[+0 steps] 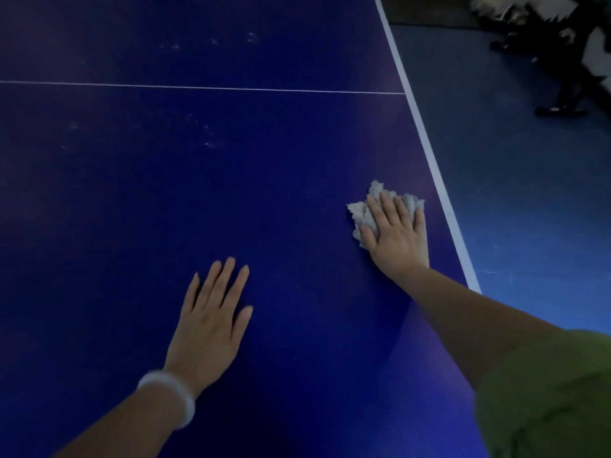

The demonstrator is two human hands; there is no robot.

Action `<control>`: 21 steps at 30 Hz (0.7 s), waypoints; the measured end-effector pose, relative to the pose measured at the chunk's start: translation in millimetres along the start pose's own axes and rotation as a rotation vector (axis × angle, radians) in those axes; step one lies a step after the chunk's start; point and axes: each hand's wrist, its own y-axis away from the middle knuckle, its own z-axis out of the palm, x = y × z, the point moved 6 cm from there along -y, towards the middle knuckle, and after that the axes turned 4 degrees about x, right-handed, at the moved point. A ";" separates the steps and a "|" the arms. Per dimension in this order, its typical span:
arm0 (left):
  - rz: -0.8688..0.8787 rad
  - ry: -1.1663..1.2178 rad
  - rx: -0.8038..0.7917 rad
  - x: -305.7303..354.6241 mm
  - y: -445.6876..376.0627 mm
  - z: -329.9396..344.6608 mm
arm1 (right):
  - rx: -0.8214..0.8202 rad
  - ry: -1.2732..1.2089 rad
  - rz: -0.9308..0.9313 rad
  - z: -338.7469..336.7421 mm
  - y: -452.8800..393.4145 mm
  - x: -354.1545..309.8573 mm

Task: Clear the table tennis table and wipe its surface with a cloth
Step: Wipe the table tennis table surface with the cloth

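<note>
Your left hand (pixel 211 312) lies flat and released on the tabletop (pixel 132 193). Farther out, near the white edge line (pixel 426 143), your right hand (pixel 396 236) presses the cloth (pixel 362 214), fingers straight. Soft, light, crumpled: bear down at its centre.

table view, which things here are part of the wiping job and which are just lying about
Part of the job:
table, blue top with pale smudges
cloth, crumpled, flat on the table near its right edge
right hand, pressing the cloth
left hand, flat on the table

Just lying about:
dark objects on the floor past the table, too dim to identify
</note>
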 end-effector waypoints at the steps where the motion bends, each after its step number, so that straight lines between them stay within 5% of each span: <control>1: -0.025 -0.004 -0.005 -3.8 22.5 -0.2 | -0.018 -0.007 0.045 0.2 3.6 -2.2; 4: -0.093 -0.036 -0.025 -5.6 64.3 0.4 | -0.005 0.012 0.116 -0.2 37.3 -32.8; 8: -0.148 -0.058 -0.024 -2.8 69.1 -4.4 | 0.023 0.002 -0.320 10.6 138.5 -117.7; 11: -0.141 -0.044 -0.020 -2.5 69.3 -3.7 | 0.015 0.021 -0.528 14.4 182.2 -98.8; 13: -0.133 -0.049 -0.018 -2.5 68.9 -2.7 | 0.073 0.100 -0.332 7.6 174.0 -45.2; 17: -0.123 -0.049 -0.001 -2.2 69.2 -2.2 | -0.005 -0.046 0.466 -1.3 177.9 58.2; 19: -0.124 -0.041 0.008 -1.8 69.7 -2.2 | -0.012 -0.055 0.570 -0.9 184.3 36.1; 21: -0.123 -0.035 0.017 -1.8 69.7 -3.7 | 0.017 -0.016 0.437 -1.0 184.5 -22.8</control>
